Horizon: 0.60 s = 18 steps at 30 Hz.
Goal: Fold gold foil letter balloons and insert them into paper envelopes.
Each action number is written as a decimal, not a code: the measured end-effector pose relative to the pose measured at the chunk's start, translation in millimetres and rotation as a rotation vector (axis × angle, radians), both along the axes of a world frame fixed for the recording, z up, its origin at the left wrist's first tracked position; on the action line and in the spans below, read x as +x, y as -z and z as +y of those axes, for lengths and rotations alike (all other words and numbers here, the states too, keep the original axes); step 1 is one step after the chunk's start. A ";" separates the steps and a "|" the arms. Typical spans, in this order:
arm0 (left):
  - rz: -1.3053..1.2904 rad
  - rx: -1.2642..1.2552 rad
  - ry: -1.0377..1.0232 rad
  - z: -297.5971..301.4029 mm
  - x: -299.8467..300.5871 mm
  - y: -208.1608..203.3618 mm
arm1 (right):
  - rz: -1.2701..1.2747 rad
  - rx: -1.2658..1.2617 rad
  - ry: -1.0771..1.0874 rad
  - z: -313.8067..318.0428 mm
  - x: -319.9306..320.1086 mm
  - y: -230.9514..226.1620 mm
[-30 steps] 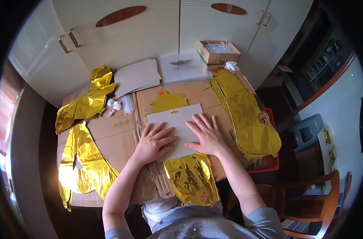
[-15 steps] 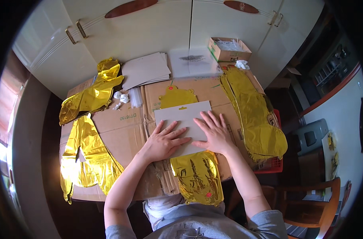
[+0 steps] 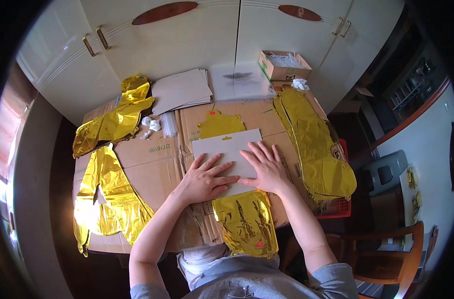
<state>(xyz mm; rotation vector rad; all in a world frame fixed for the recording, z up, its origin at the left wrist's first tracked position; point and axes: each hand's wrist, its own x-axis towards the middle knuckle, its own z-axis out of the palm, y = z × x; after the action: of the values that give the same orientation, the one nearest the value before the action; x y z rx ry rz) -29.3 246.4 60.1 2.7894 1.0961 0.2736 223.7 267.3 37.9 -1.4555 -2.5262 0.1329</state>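
Observation:
Both my hands lie flat on a light grey card that has a hanging slot near its far edge. My left hand covers its left side, fingers spread. Across its right side rests my right hand, also with spread fingers. Beneath the card is a gold foil balloon, uninflated; its far part shows beyond the card. Gold foil also comes out on the near side and hangs over the table edge. The card hides what lies between, so I cannot tell whether both parts are one piece.
Flat gold foil balloons lie at left, far left and in a pile at right. Grey cards, clear straws, crumpled white scraps and an open carton sit farther back on the cardboard-covered table.
The view has shifted very slightly. My hands stay pressed on the card in the same place, and nothing else has visibly moved.

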 end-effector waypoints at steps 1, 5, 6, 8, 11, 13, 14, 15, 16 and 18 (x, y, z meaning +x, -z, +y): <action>-0.001 0.012 0.002 -0.4 0.3 1.4 | 0.001 0.002 0.002 -0.1 0.2 0.5; 0.021 0.037 0.017 0.8 -0.4 5.6 | -0.002 0.017 -0.016 1.9 0.5 1.5; 0.031 0.037 0.020 1.2 -0.4 5.2 | -0.009 0.026 -0.017 1.3 -0.4 1.0; 0.039 0.027 0.017 0.4 0.1 3.3 | 0.136 -0.026 -0.090 -0.7 4.3 -3.1; 0.050 0.013 -0.001 -0.2 -1.0 2.2 | 0.389 -0.195 -0.322 -14.3 31.9 -25.7; 0.031 0.019 0.005 -1.1 -0.1 1.2 | 0.213 -0.270 -0.515 -45.5 54.7 -45.6; 0.024 0.019 0.006 -1.7 -0.8 0.9 | 0.037 -0.294 -0.483 -63.7 57.9 -58.3; 0.015 0.009 0.012 -1.2 -0.8 1.4 | -0.141 -0.315 -0.446 -83.2 60.3 -72.0; 0.011 0.002 0.015 -1.1 -1.1 1.0 | -0.314 -0.331 -0.410 -99.4 63.3 -74.9; 0.006 -0.012 0.025 -0.9 1.0 2.2 | -0.305 -0.031 -0.429 -123.7 73.5 -40.2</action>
<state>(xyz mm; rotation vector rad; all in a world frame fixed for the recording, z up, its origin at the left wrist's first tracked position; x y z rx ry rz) -28.3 245.4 57.9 2.7936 1.0598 0.2549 297.1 143.6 78.0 -0.9824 -3.0665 0.0187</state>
